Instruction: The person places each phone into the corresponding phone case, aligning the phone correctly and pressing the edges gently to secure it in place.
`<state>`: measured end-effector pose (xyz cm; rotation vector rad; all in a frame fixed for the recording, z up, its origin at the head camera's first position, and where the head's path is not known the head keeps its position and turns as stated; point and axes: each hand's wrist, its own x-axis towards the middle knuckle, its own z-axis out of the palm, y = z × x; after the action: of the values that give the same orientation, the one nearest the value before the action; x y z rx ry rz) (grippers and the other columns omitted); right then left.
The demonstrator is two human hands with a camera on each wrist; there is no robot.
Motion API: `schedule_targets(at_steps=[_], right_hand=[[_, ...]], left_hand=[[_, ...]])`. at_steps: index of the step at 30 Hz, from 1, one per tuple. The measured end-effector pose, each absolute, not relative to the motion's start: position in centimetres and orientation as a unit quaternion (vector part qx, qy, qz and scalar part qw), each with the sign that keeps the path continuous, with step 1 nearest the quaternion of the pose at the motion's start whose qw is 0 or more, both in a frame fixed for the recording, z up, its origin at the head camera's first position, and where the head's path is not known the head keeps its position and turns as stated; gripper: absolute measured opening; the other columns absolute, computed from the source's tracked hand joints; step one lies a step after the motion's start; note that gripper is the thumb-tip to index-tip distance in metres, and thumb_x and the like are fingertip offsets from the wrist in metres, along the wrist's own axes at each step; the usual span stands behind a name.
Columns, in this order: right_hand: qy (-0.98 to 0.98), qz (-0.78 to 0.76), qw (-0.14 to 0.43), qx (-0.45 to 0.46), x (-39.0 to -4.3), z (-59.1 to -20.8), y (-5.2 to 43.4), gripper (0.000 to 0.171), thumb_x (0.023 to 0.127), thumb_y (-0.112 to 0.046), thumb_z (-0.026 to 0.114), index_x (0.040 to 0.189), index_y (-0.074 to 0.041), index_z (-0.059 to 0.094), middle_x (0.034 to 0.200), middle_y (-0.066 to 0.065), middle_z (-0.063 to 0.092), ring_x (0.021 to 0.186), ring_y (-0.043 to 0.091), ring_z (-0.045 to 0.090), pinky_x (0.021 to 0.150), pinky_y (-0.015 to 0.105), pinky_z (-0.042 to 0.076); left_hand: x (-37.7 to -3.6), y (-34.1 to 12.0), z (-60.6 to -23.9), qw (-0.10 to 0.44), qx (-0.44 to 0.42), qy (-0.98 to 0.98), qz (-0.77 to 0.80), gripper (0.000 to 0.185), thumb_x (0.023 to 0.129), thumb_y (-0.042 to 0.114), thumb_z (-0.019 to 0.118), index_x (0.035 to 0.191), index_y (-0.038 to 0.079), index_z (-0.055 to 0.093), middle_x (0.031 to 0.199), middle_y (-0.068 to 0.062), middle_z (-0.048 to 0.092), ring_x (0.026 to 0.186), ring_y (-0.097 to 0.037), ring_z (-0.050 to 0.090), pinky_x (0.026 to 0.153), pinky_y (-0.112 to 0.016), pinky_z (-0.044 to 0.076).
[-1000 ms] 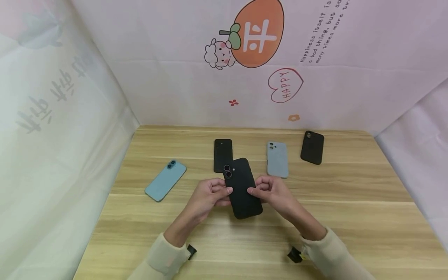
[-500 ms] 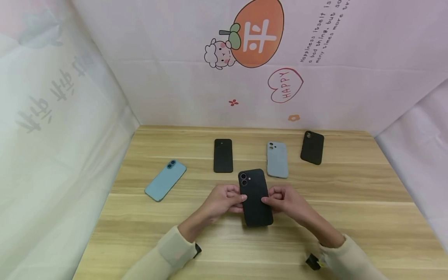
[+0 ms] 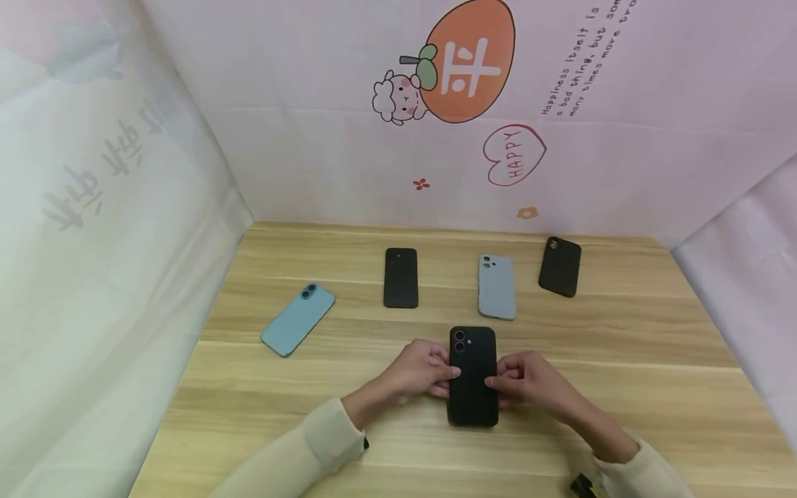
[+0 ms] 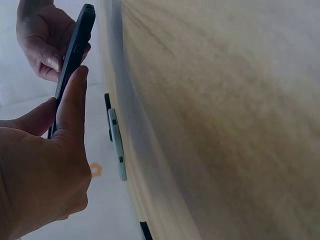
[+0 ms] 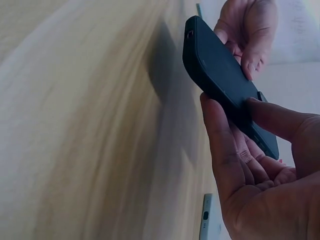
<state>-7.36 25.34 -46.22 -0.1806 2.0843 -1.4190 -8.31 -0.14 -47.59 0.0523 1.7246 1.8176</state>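
Two hands hold one black phone (image 3: 472, 377) just above the tabletop (image 3: 635, 387), near the middle of its front edge. The left hand (image 3: 423, 369) grips the phone's left side, with the thumb on the back and the fingers curled under it. The right hand (image 3: 529, 379) grips the phone's right side the same way. The phone's back faces up, and its two round camera eyes sit at the end far from the person. In the wrist views the phone is tilted and lifted off the wood, not lying flat. Four more things lie on the tabletop, back sides up. A light blue phone (image 3: 297, 319) lies slanted near the left edge. A small black phone (image 3: 400, 277) lies toward the back edge, near the middle. A pale blue-grey phone case (image 3: 496, 286) lies just to the right of it, also toward the back. Another black phone case (image 3: 560, 266) lies near the back right corner. All four are well apart from the hands. Cream sleeves (image 3: 324, 443) cover both arms.
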Motion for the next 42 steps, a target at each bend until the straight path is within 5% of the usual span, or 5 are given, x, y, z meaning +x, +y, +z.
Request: schedule_targets(at_steps=[12, 20, 30, 42], right_hand=[[0.810, -0.508, 0.284, -0.068, -6.6, -47.4, 25.4, 0.024, 0.097, -0.013, 0.077, 0.083, 0.004, 0.067, 0.077, 0.014, 0.075, 0.067, 0.021, 0.073, 0.058, 0.030, 0.062], [0.859, -0.441, 0.240, -0.104, -6.8, -48.1, 25.1, 0.018, 0.094, -0.013, 0.079, 0.090, -0.003, 0.066, 0.069, 0.004, 0.073, 0.060, 0.019, 0.069, 0.053, 0.024, 0.054], [0.877, -0.410, 0.234, -0.091, -6.7, -47.9, 24.8, 0.015, 0.092, -0.014, 0.082, 0.090, -0.004, 0.071, 0.068, 0.001, 0.071, 0.060, 0.017, 0.069, 0.052, 0.023, 0.053], [0.883, -0.410, 0.225, -0.043, -6.4, -48.0, 24.5, 0.016, 0.088, -0.012, 0.085, 0.086, -0.004, 0.071, 0.066, 0.002, 0.072, 0.058, 0.017, 0.071, 0.050, 0.024, 0.055]], left_hand=[[-8.1, 0.6, -48.5, 0.307, 0.022, 0.679, 0.666, 0.014, 0.093, -0.008, 0.074, 0.088, -0.002, 0.063, 0.088, -0.024, 0.077, 0.063, -0.019, 0.068, 0.064, -0.038, 0.066], [-8.2, 0.5, -48.2, 0.249, 0.124, 0.826, 0.490, 0.017, 0.096, 0.005, 0.077, 0.083, 0.006, 0.067, 0.063, -0.004, 0.072, 0.052, -0.013, 0.067, 0.046, -0.020, 0.050], [-8.3, 0.5, -47.9, 0.260, 0.136, 0.844, 0.449, 0.009, 0.094, -0.002, 0.077, 0.098, 0.001, 0.069, 0.059, -0.002, 0.070, 0.051, -0.011, 0.067, 0.046, -0.018, 0.049], [-8.3, 0.4, -47.5, 0.287, 0.109, 0.825, 0.475, 0.032, 0.093, -0.001, 0.079, 0.121, -0.009, 0.066, 0.063, -0.007, 0.072, 0.057, -0.016, 0.072, 0.049, -0.023, 0.056]])
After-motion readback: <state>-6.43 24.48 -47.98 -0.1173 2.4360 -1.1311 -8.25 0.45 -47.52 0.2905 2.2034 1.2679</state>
